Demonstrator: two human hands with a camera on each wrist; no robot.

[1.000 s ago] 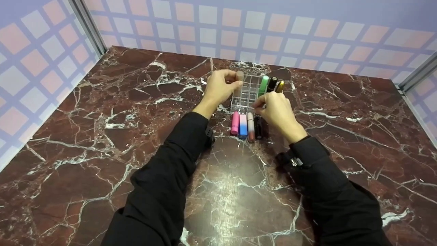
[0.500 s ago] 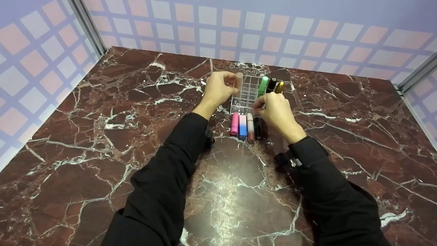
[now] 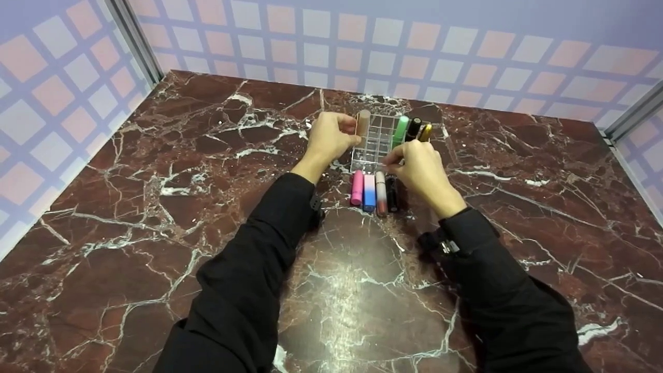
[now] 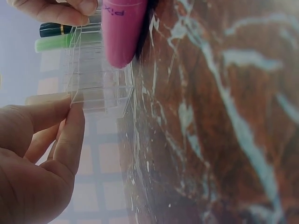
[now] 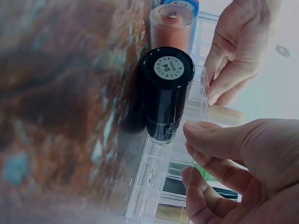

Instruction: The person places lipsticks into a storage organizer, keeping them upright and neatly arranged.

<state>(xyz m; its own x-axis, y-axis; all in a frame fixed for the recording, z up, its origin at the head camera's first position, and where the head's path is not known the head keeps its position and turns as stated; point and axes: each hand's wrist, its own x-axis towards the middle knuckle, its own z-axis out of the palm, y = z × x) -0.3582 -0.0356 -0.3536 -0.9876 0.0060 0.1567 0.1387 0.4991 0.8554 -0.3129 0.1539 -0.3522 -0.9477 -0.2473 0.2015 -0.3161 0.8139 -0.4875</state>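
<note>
A clear plastic organizer (image 3: 380, 135) with several compartments stands at the table's far middle. In its back left compartment a beige tube (image 3: 364, 123) stands upright. Beside that tube is my left hand (image 3: 331, 137), fingers bent, thumb and fingertips apart at the organizer's left rim in the head view. My right hand (image 3: 418, 161) grips the organizer's near right wall between thumb and fingers, as the right wrist view shows. Along the right side stand a green tube (image 3: 400, 130), a black tube (image 3: 413, 128) and a gold tube (image 3: 426, 132).
At the organizer's near side stand a pink tube (image 3: 357, 187), a pink-and-blue tube (image 3: 369, 192), a lip gloss tube (image 3: 381, 192) with a pale top, and a black tube (image 5: 166, 105) marked 04. The dark red marble table (image 3: 217, 217) meets patterned walls behind and at both sides.
My left hand has let go of the beige tube and drawn slightly left and nearer. The beige tube now stands by itself in the organizer. The right hand has stayed put.
</note>
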